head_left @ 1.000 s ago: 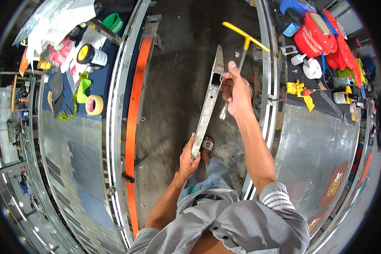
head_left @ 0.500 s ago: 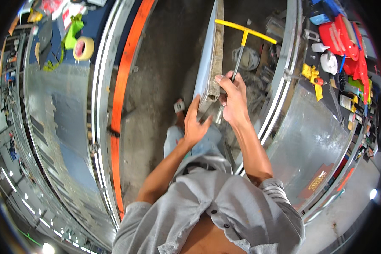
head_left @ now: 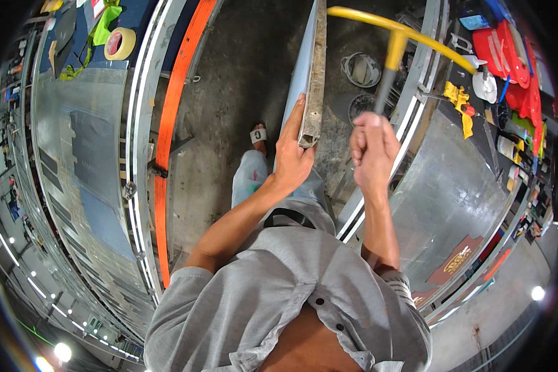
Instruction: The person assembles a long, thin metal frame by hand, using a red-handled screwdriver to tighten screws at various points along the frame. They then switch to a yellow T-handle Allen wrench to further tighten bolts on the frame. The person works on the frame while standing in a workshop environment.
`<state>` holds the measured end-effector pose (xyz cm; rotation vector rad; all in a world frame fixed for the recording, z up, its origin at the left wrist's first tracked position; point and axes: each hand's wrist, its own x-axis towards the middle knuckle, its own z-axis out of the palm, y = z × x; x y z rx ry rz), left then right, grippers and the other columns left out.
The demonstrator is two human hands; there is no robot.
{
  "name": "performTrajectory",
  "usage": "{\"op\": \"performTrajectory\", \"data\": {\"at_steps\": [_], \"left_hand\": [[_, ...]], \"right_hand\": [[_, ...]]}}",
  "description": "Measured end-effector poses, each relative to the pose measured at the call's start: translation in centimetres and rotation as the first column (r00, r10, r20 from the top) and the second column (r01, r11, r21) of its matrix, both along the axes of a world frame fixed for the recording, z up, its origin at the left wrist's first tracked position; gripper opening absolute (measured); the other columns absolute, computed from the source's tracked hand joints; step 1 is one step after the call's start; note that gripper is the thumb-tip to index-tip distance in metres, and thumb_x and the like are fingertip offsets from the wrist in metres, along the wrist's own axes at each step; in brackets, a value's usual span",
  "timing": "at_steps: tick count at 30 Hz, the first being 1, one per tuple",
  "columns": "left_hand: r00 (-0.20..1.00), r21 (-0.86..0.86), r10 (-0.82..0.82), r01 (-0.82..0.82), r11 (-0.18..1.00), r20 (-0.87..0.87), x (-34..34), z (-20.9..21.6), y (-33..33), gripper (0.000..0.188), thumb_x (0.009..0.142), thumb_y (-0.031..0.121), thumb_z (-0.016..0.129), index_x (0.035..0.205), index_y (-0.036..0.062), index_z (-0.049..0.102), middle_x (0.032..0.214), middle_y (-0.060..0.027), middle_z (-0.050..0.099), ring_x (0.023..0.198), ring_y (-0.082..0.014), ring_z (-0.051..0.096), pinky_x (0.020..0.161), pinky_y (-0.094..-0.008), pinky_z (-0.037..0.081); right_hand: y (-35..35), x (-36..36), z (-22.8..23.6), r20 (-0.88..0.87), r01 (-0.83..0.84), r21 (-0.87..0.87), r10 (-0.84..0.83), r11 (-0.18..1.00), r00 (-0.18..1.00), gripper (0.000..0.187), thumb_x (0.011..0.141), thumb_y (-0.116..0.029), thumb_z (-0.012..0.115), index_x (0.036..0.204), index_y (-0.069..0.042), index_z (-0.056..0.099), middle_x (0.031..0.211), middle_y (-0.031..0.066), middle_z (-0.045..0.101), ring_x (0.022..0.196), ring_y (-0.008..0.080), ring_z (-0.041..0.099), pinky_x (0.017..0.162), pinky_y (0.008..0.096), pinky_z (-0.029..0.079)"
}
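My left hand (head_left: 293, 158) clasps the near end of a long frame (head_left: 317, 80) that stands on edge, fingers along its left face and thumb by its lower end. The frame has a stained hollow square-tube edge and a pale blue sheet-like face (head_left: 301, 68). To the right, apart from the frame, my right hand (head_left: 375, 149) is closed round the metal shaft of a T-handle wrench (head_left: 395, 53). Its yellow crossbar points up and away from me; the lower end of the shaft is hidden by the hand.
On the left runs a long table with a metal rail and an orange strip (head_left: 178, 105); a tape roll (head_left: 119, 43) lies there. The right table (head_left: 440, 180) carries red items (head_left: 508, 56) and a yellow clamp-like piece (head_left: 460, 108). Buckets (head_left: 361, 69) stand on the floor between.
My right hand has moved right, off the frame, carrying the wrench, which now appears larger. My left hand has slid farther up along the frame's left face and closed on its end.
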<state>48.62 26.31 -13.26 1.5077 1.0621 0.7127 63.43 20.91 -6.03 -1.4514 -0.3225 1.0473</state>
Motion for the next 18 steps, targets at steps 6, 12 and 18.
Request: {"op": "performTrajectory", "data": {"at_steps": [6, 12, 18], "left_hand": [[1.0, 0.343, 0.02, -0.013, 0.939, -0.016, 2.1, 2.0, 1.4, 0.075, 0.075, -0.012, 0.062, 0.147, 0.0023, 0.045, 0.149, -0.0204, 0.05, 0.14, -0.0367, 0.047, 0.112, -0.0385, 0.042], [0.924, 0.403, -0.373, 0.313, 0.86, 0.078, 3.9, 1.1, 6.7, 0.072, 0.066, -0.007, 0.078, 0.133, 0.005, 0.054, 0.151, -0.0127, 0.047, 0.15, -0.0358, 0.031, 0.12, -0.0444, 0.031], [0.865, 0.449, -0.498, 0.42, 0.789, 0.066, 6.8, 0.6, 10.4, 0.07, 0.064, 0.007, 0.088, 0.127, 0.0105, 0.055, 0.147, -0.0095, 0.049, 0.146, -0.0331, 0.034, 0.12, -0.0441, 0.031]], "right_hand": [[-0.8, 2.7, 5.0, 0.069, 0.174, 0.26, -0.198, 0.95, 0.978, 0.021, 0.1, -0.006, 0.055, 0.117, 0.005, 0.059, 0.079, 0.005, 0.054, 0.064, 0.0123, 0.052, 0.054, 0.0256, 0.04], [-2.6, 5.8, 6.9, 0.416, 0.048, 0.555, -0.327, 0.83, 0.849, 0.008, 0.095, -0.001, 0.058, 0.097, 0.006, 0.062, 0.084, 0.0052, 0.058, 0.067, 0.0132, 0.054, 0.059, 0.0265, 0.043], [-7.1, 5.2, 9.7, 0.684, 0.076, 0.092, -0.118, 0.993, 0.72, 0.021, 0.101, -0.004, 0.05, 0.087, 0.008, 0.061, 0.096, 0.0141, 0.06, 0.068, 0.0178, 0.063, 0.064, 0.029, 0.055]]}}
